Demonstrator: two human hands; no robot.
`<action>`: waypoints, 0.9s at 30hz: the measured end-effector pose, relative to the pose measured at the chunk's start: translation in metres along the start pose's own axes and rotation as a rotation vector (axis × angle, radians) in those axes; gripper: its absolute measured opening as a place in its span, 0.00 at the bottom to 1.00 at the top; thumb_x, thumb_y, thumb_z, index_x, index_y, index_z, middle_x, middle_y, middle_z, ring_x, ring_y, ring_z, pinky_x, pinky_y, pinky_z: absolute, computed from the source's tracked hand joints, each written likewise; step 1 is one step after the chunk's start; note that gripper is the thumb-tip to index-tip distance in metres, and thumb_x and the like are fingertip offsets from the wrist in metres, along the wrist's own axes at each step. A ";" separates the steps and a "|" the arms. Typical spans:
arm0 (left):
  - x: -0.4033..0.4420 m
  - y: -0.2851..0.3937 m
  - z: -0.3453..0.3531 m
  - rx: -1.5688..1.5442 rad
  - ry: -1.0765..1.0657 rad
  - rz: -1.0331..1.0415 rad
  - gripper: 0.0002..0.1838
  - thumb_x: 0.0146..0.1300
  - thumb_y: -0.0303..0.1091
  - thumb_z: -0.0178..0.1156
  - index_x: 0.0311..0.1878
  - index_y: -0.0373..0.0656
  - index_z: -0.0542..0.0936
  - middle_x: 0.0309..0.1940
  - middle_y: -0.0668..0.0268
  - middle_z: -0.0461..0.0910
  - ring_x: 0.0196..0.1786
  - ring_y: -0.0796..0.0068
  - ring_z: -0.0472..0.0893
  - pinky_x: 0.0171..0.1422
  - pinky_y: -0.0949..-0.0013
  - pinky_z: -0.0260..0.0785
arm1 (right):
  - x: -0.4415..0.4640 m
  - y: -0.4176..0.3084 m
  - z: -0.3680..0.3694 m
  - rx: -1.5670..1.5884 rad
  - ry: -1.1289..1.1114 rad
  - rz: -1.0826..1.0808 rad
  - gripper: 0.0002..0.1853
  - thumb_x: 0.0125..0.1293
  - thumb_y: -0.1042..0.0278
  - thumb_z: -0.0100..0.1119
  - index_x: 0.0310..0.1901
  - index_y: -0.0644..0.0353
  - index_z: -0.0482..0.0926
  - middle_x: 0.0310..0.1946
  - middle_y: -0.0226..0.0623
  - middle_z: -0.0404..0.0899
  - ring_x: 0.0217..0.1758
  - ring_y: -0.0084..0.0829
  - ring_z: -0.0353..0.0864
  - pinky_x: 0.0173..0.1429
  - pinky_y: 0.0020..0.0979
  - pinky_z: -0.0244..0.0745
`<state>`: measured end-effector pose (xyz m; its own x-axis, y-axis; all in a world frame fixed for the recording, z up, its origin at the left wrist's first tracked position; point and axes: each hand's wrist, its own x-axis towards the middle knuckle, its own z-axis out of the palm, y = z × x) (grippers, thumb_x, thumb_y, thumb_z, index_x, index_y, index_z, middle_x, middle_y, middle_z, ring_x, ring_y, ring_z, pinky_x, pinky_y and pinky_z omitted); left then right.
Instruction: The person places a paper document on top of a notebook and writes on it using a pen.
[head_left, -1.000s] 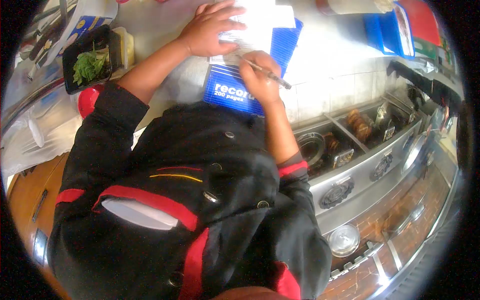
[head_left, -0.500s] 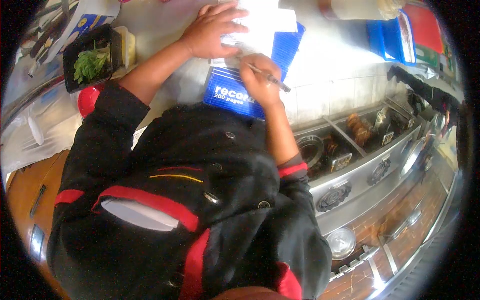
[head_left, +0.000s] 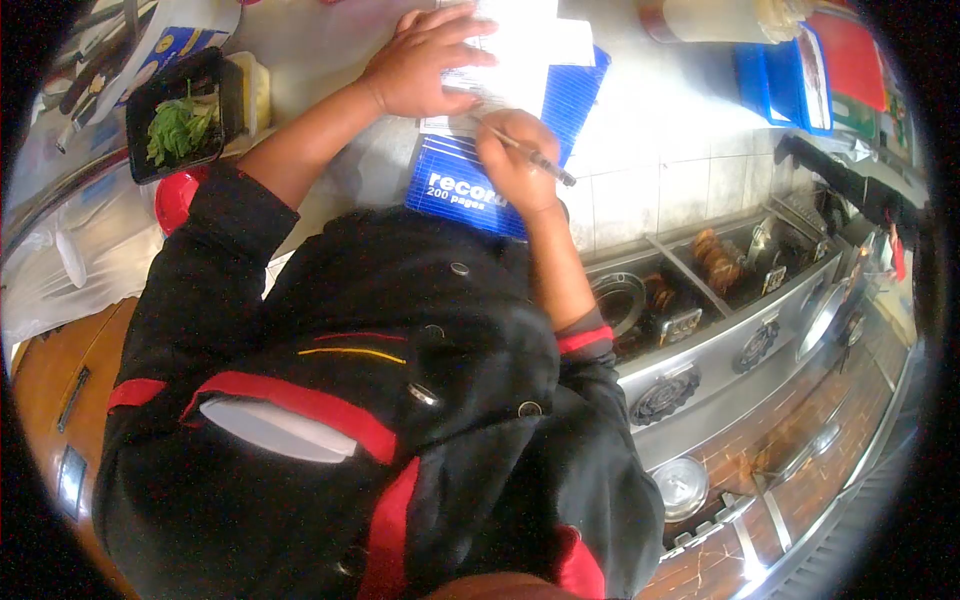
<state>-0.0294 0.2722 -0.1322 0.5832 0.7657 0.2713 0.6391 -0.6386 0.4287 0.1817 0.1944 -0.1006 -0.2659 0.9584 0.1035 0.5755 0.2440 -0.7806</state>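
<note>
My left hand [head_left: 428, 62] lies flat with fingers spread over white paper sheets [head_left: 520, 45], which are partly washed out by glare. Below and to the right, my right hand [head_left: 518, 155] is closed around a pen [head_left: 540, 160], its tip end toward the paper. Under the sheets is a blue record book [head_left: 455, 185] marked "record 200 pages", tilted on the counter. The right wrist covers part of its cover. Writing on the sheets is too bright to read.
At the left stand a black tub [head_left: 175, 130] of green leaves and a red bowl [head_left: 178, 200]. To the right are a blue container [head_left: 785, 85], a red item [head_left: 848, 58] and a metal stove [head_left: 720, 330] with burners. A metal lid [head_left: 682, 485] sits lower right.
My right hand and the pen have shifted very slightly to the left and down. My left hand stays in place on the paper.
</note>
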 end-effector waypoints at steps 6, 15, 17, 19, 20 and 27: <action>0.001 0.001 -0.001 0.008 0.015 0.020 0.30 0.48 0.45 0.77 0.58 0.61 0.85 0.76 0.71 0.70 0.81 0.56 0.61 0.76 0.43 0.55 | -0.002 0.000 0.002 0.143 0.063 0.028 0.07 0.63 0.67 0.64 0.34 0.61 0.85 0.33 0.47 0.85 0.36 0.47 0.85 0.43 0.41 0.80; 0.001 0.001 -0.001 0.008 0.017 0.015 0.30 0.48 0.46 0.78 0.58 0.62 0.85 0.76 0.72 0.70 0.81 0.56 0.61 0.76 0.43 0.55 | -0.001 -0.001 -0.001 0.078 0.005 0.047 0.06 0.62 0.68 0.64 0.33 0.62 0.85 0.32 0.45 0.86 0.35 0.43 0.86 0.43 0.39 0.80; 0.000 0.002 -0.001 0.008 0.013 0.011 0.30 0.48 0.46 0.78 0.58 0.62 0.85 0.76 0.72 0.70 0.81 0.56 0.61 0.76 0.42 0.55 | -0.003 0.002 0.001 0.119 0.023 0.043 0.06 0.62 0.69 0.64 0.33 0.62 0.86 0.32 0.45 0.86 0.35 0.42 0.86 0.42 0.38 0.80; 0.001 0.001 -0.001 0.008 0.010 0.008 0.30 0.48 0.46 0.77 0.58 0.62 0.85 0.76 0.72 0.70 0.81 0.56 0.61 0.76 0.42 0.55 | -0.002 0.002 0.000 0.159 0.042 0.039 0.05 0.61 0.71 0.64 0.33 0.62 0.86 0.32 0.45 0.86 0.34 0.41 0.86 0.42 0.37 0.80; 0.001 0.001 -0.001 0.012 0.010 0.004 0.29 0.48 0.46 0.77 0.58 0.62 0.85 0.76 0.72 0.70 0.81 0.56 0.61 0.76 0.42 0.55 | -0.002 0.001 -0.001 0.151 0.048 0.031 0.04 0.61 0.72 0.64 0.33 0.62 0.86 0.31 0.44 0.86 0.34 0.40 0.86 0.41 0.36 0.80; 0.001 0.001 -0.001 0.013 0.010 0.007 0.30 0.48 0.46 0.77 0.58 0.62 0.85 0.76 0.72 0.70 0.81 0.57 0.60 0.76 0.42 0.55 | -0.003 0.003 0.001 0.122 0.037 0.025 0.05 0.61 0.71 0.64 0.33 0.63 0.85 0.31 0.44 0.86 0.34 0.40 0.86 0.41 0.36 0.80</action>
<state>-0.0289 0.2719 -0.1305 0.5827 0.7620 0.2826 0.6415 -0.6447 0.4157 0.1831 0.1922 -0.1036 -0.2229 0.9693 0.1036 0.4828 0.2021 -0.8521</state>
